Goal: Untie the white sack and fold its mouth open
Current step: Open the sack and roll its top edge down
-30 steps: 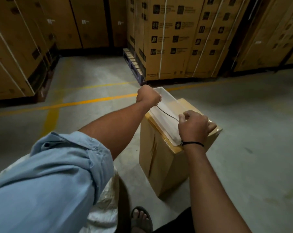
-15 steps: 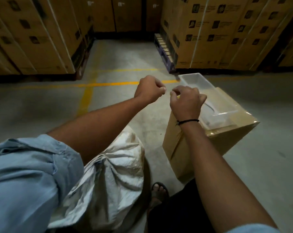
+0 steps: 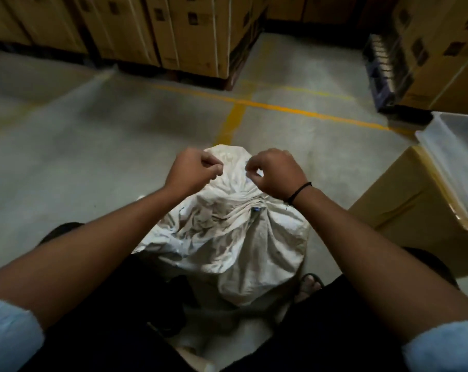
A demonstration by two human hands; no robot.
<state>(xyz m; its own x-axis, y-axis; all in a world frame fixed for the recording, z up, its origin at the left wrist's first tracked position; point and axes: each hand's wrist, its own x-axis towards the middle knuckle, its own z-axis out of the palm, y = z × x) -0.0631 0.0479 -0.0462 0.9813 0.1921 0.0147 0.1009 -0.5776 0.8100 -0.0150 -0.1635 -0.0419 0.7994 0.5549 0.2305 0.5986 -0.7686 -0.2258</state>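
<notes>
A crumpled white sack stands on the floor between my legs, its neck gathered and tied with a small blue-tipped tie. The bunched mouth of the sack sticks up past the tie. My left hand is curled at the left side of the mouth. My right hand, with a black band on the wrist, pinches thumb to finger at the right side. Both hands hover at the fabric; whether they grip it is unclear.
A brown cardboard box stands to the right with a clear plastic tray on top. Stacks of cartons on pallets line the back and right. Yellow lines cross the concrete floor. My sandalled foot is beside the sack.
My view and both hands swung left and down, from the tray on the cardboard box to the top of the white sack, which is now centred below me.
</notes>
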